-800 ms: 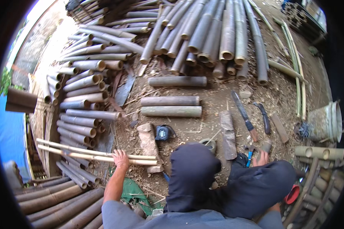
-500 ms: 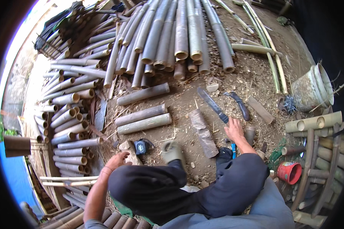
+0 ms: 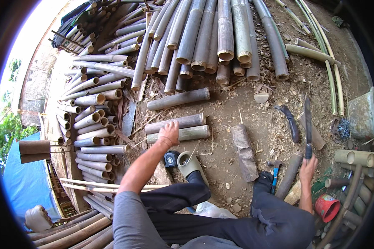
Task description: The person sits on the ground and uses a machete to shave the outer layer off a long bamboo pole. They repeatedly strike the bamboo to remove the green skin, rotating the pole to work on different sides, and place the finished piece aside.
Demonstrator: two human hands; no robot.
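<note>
My right hand is closed round the dark handle of a machete, its long blade pointing away from me. Across the two short bamboo pieces in front of me lies my left hand. Its fingers curl over the browner bamboo piece, and the paler green piece runs under the palm. Beyond them rests a third cut length of bamboo. A rough wooden block lies on the ground between my hands. Near it is a curved knife in a dark sheath or handle.
Long bamboo poles are stacked ahead, and shorter cut lengths pile up at left. A tape measure sits by my sandal. A hammer, a red pot and a grey bucket are at right.
My left hand has moved forward from beside my knee onto the bamboo pieces. The machete has been lifted off the ground and swung to the right in my right hand.
</note>
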